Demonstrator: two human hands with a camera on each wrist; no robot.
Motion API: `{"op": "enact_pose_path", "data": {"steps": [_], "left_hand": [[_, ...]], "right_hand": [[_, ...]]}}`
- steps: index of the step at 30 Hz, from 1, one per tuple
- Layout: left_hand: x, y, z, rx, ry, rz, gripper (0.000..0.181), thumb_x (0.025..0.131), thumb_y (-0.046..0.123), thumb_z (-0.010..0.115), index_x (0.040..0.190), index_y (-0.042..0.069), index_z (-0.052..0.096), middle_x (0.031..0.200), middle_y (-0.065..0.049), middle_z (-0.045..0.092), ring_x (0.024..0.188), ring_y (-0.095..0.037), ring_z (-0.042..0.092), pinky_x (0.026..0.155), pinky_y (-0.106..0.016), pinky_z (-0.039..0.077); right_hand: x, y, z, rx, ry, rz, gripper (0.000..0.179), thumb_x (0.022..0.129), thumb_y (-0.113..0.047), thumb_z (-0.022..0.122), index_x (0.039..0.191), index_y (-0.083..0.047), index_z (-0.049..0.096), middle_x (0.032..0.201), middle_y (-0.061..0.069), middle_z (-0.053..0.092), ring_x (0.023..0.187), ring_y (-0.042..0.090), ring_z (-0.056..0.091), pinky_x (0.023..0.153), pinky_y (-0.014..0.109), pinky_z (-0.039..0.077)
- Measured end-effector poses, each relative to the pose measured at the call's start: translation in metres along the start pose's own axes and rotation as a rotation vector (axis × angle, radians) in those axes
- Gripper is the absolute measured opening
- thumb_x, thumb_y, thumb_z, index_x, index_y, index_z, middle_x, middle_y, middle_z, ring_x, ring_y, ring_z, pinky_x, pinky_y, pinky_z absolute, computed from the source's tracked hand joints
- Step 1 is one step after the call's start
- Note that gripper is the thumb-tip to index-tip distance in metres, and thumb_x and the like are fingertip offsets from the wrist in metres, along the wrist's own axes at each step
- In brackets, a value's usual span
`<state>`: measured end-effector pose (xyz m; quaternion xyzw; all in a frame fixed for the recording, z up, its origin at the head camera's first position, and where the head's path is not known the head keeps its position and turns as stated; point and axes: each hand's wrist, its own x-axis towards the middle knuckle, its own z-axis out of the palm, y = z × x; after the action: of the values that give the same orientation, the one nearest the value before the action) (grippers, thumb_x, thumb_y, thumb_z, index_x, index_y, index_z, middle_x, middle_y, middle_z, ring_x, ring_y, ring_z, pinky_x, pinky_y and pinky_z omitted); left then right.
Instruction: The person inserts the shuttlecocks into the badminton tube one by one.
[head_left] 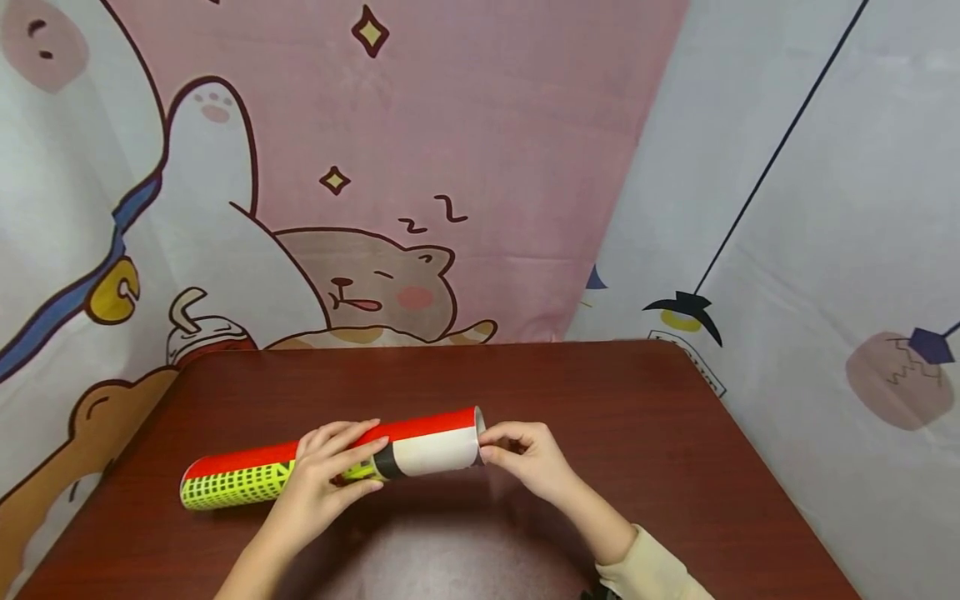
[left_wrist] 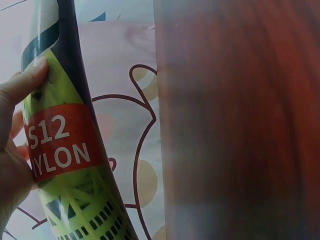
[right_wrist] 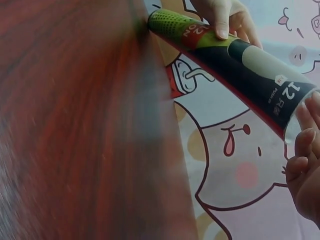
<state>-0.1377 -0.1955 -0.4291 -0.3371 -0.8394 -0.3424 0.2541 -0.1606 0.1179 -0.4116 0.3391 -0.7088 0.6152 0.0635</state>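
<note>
A long printed shuttlecock tube [head_left: 435,446], red, white, black and yellow-green, is held above the brown table, its right end slightly higher. On its red band [left_wrist: 65,140] the left wrist view shows "S12" and "NYLON". My left hand [head_left: 322,471] grips the tube near its middle, fingers over the top and thumb on the near side. At the right end, my right hand [head_left: 528,458] has thumb and index fingertips pinched at the rim. The right wrist view shows these fingers [right_wrist: 305,142] at the pale end of the tube [right_wrist: 270,90]. What lies inside is hidden.
The dark red-brown table [head_left: 600,400] stretches under both hands, with its back edge beyond the tube. A cartoon-printed cloth [head_left: 510,125] hangs behind and at the sides. A small dark object [head_left: 600,593] shows at the bottom edge by the right sleeve.
</note>
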Motion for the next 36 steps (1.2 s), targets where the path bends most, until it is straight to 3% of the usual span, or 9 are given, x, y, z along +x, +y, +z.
{"op": "enact_pose_path", "data": {"steps": [4,8,16,25,36], "left_hand": [[0.005,0.0,-0.004,-0.01,-0.002,-0.039,0.053,0.072,0.033,0.083,0.122,0.02,0.069,0.132,0.0,0.057,0.116,-0.024,0.046,0.093,-0.054,0.024],[0.009,-0.003,-0.006,0.003,0.006,-0.072,0.063,0.063,0.012,0.089,0.122,0.021,0.069,0.131,-0.001,0.058,0.116,-0.023,0.045,0.094,-0.054,0.023],[0.012,-0.016,-0.004,0.054,0.04,-0.118,0.063,0.061,0.01,0.089,0.12,0.022,0.07,0.127,-0.002,0.06,0.112,-0.022,0.048,0.088,-0.051,0.025],[0.013,-0.028,-0.003,0.102,0.002,-0.196,0.06,0.061,0.013,0.091,0.118,0.019,0.071,0.124,-0.008,0.062,0.111,-0.025,0.048,0.086,-0.05,0.025],[0.013,-0.039,0.002,0.149,-0.087,-0.299,0.059,0.063,0.015,0.09,0.119,0.02,0.071,0.126,-0.004,0.061,0.111,-0.025,0.049,0.085,-0.05,0.025]], "right_hand": [[0.004,-0.012,-0.009,-0.033,0.023,0.017,0.01,0.083,0.011,0.066,0.092,0.008,0.069,0.079,0.015,0.068,0.061,0.009,0.054,0.051,0.023,0.044],[0.006,-0.009,-0.023,-0.076,0.044,0.025,0.012,0.084,0.01,0.065,0.095,0.009,0.068,0.084,0.017,0.069,0.066,0.015,0.06,0.054,0.025,0.047],[0.003,0.001,-0.052,-0.204,0.092,0.071,0.017,0.086,0.004,0.066,0.103,0.004,0.068,0.095,0.015,0.069,0.075,0.017,0.062,0.061,0.028,0.048],[-0.007,0.02,-0.081,-0.292,0.13,0.148,0.028,0.086,0.0,0.068,0.113,0.003,0.065,0.107,0.012,0.066,0.087,0.019,0.061,0.068,0.031,0.049],[-0.02,0.042,-0.106,-0.283,0.128,0.263,0.038,0.088,-0.006,0.069,0.124,0.0,0.059,0.114,0.016,0.063,0.099,0.043,0.058,0.074,0.04,0.05]]}}
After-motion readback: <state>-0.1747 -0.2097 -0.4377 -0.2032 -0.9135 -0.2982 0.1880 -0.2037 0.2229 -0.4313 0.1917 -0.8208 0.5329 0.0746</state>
